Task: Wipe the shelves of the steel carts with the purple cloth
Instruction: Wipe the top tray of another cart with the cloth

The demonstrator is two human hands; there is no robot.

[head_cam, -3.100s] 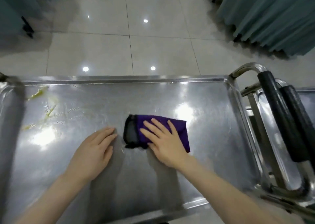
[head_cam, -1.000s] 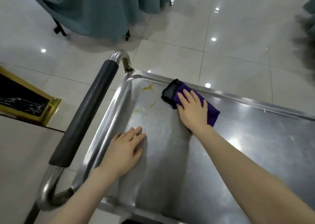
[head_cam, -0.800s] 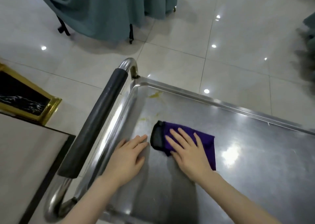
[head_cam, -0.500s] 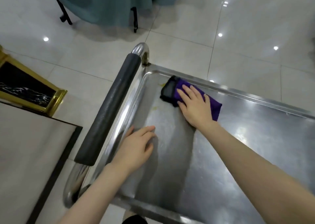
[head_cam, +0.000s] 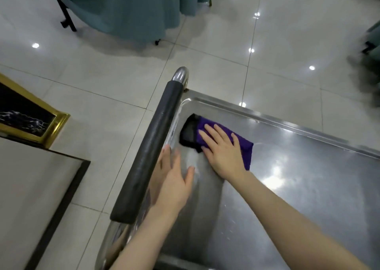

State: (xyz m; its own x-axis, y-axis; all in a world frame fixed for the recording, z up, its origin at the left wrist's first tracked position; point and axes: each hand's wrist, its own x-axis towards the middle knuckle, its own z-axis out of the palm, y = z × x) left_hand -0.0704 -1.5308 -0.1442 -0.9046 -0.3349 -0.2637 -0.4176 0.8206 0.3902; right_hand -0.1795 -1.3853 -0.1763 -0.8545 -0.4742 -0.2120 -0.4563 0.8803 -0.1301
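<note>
The steel cart's top shelf (head_cam: 298, 187) fills the lower right of the head view. A folded purple cloth with a black edge (head_cam: 243, 144) lies near the shelf's far left corner. My right hand (head_cam: 222, 149) lies flat on the cloth with straight fingers and presses it onto the steel. My left hand (head_cam: 174, 179) is blurred, its fingers straight, over the shelf's left rim beside the black-padded push handle (head_cam: 152, 146). No yellow smears show around the cloth.
A table draped in teal cloth (head_cam: 131, 8) stands on the tiled floor beyond the cart. A gold-framed dark panel (head_cam: 26, 115) and a dark-edged beige surface (head_cam: 30, 197) are to the left of the handle.
My right hand has slid the cloth back and forth over the shelf's far left corner, where the yellow smears no longer show. My left hand has shifted left towards the rim and handle.
</note>
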